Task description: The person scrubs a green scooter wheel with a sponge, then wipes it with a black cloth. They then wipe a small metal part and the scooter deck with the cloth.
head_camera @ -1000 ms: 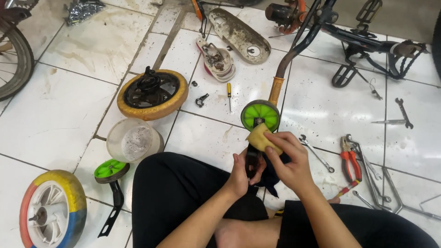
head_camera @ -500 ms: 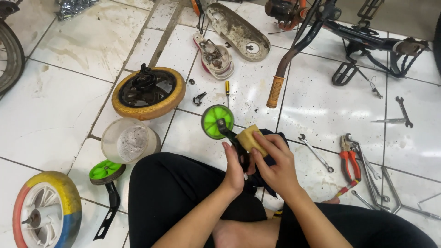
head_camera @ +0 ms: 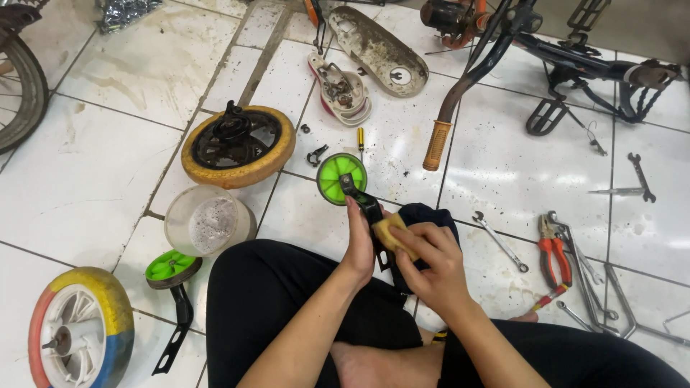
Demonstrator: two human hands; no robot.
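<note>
White floor tiles [head_camera: 108,179], stained in places, carried everything in view. A dark bicycle frame [head_camera: 575,57] lay at the far right, its orange-brown handlebar grip [head_camera: 436,146] pointing toward the near side. A wheel with a yellow, red and blue tyre [head_camera: 79,330] lay at the near left corner. A yellow-tyred wheel with a black hub [head_camera: 237,146] lay left of centre, and a translucent plastic tub [head_camera: 205,221] stood just near of it. A dirty chain guard [head_camera: 381,50] lay at the far centre. A second green training wheel on a black bracket [head_camera: 171,269] lay near the tub, beside the person's knee. Red-handled pliers [head_camera: 553,251] and spanners [head_camera: 499,241] lay at the right.

The green training wheel [head_camera: 342,178] was held above the floor at centre, tilted away from the person on its black bracket [head_camera: 370,208]. The left hand [head_camera: 359,248] was wrapped around that bracket from the left. The right hand [head_camera: 428,262] was closed over a yellow sponge [head_camera: 392,233], pressing it against the bracket just near of the wheel.
</note>
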